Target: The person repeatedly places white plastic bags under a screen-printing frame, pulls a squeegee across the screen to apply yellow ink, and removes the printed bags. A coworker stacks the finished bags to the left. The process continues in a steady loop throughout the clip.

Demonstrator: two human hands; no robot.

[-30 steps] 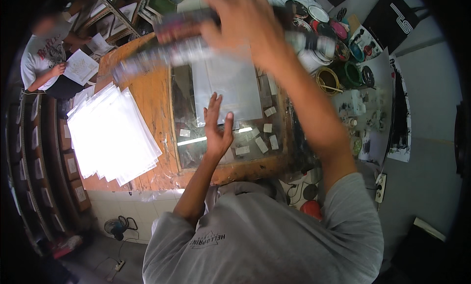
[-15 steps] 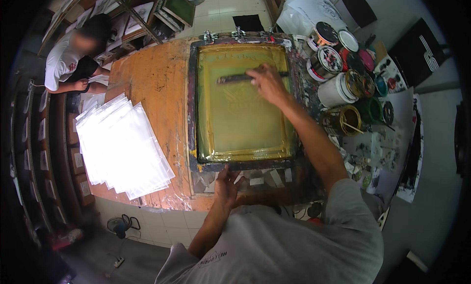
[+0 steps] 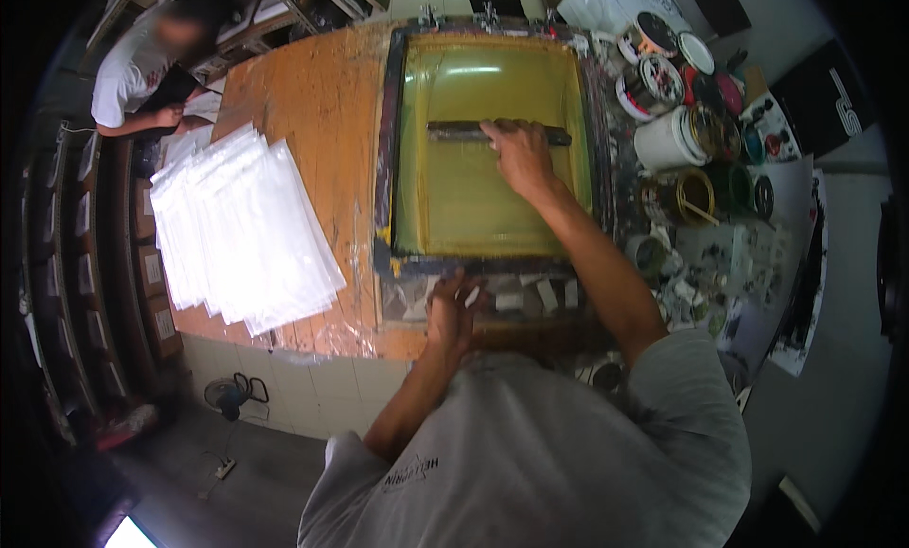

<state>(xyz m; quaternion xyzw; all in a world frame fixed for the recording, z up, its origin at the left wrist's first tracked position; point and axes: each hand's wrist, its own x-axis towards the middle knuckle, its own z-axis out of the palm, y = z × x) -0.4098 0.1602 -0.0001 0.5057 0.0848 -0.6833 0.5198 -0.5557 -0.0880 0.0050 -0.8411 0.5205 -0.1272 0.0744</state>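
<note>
Right hand (image 3: 523, 160): fingers closed over the middle of a dark squeegee (image 3: 453, 131), which lies crosswise over the yellow-green mesh of a printing screen (image 3: 492, 202), far half. Screen is flat on the wooden counter (image 3: 308, 84), dark frame, clamps (image 3: 488, 16) at far edge. Left hand (image 3: 453, 306) at near frame edge, fingers part-bent; can't tell if they grip it. Stack of clear-white sheets (image 3: 246, 231) fanned left of screen. Open paint tub (image 3: 668, 199) with stick, right side. Co-worker (image 3: 137, 79) bent over, far left.
</note>
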